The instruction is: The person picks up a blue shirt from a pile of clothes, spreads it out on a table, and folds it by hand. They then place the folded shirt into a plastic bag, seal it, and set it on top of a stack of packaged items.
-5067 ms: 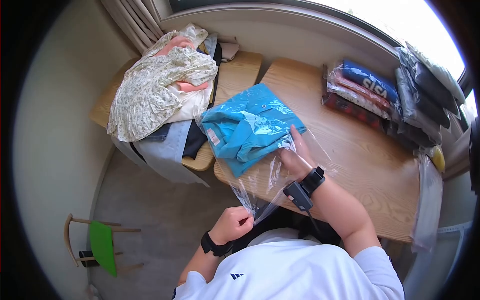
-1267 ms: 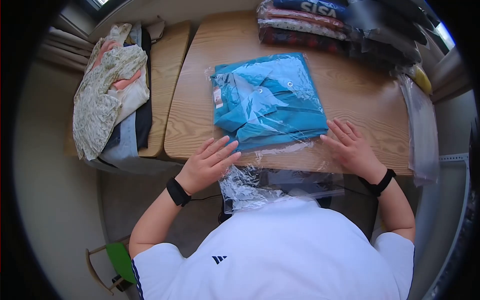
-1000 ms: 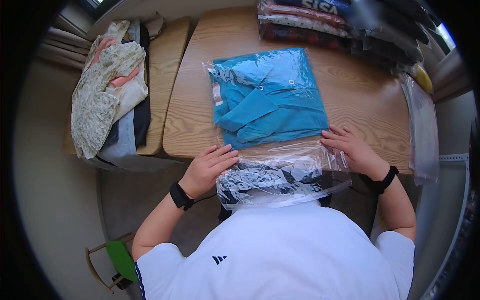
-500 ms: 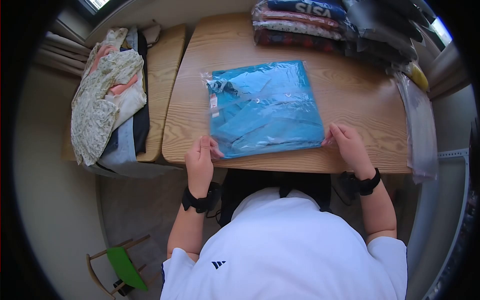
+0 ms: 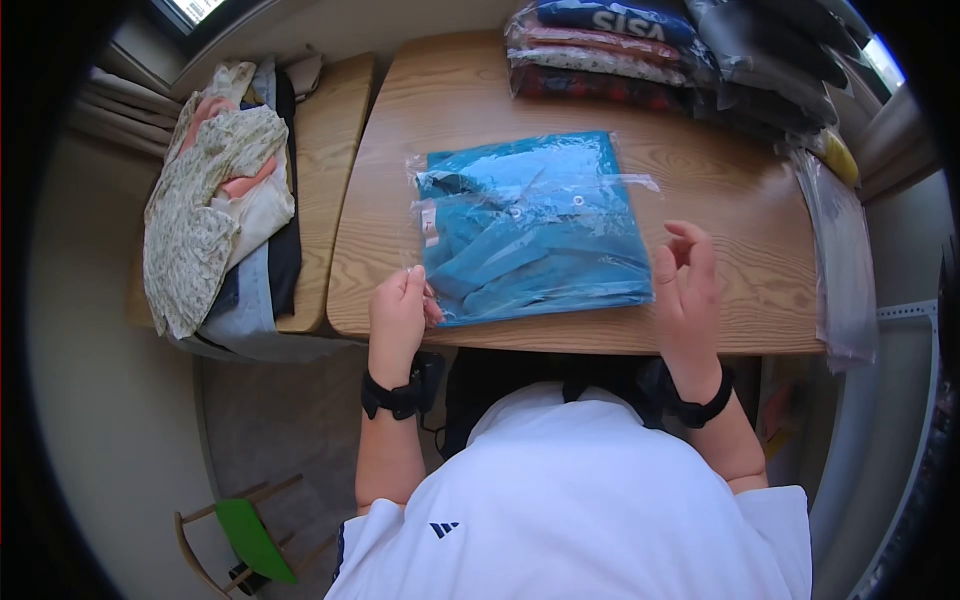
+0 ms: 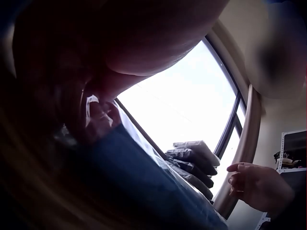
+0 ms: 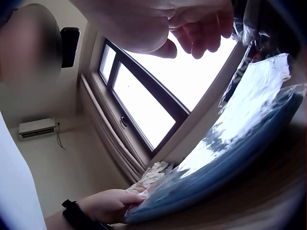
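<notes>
A folded blue garment in a clear plastic bag (image 5: 540, 240) lies flat on the wooden table near its front edge; the bag's end flap is folded over the top of the garment. The left hand (image 5: 400, 312) pinches the bag's near left corner between thumb and fingers, also seen in the left wrist view (image 6: 98, 112). Just off the bag's near right corner is the right hand (image 5: 690, 300), raised with its fingers loosely bent and holding nothing. In the right wrist view that hand (image 7: 187, 24) hangs above the bag (image 7: 225, 153).
Several bagged garments (image 5: 600, 50) are stacked at the back right, beside dark bagged ones (image 5: 765, 70). Empty plastic bags (image 5: 835, 260) hang over the table's right edge. Loose clothes (image 5: 215, 200) are piled at the left. A green chair (image 5: 252, 540) stands on the floor.
The bag's open end was folded from the near side over the garment. The right hand has let go of the near right corner and lifted; the left hand keeps its pinch.
</notes>
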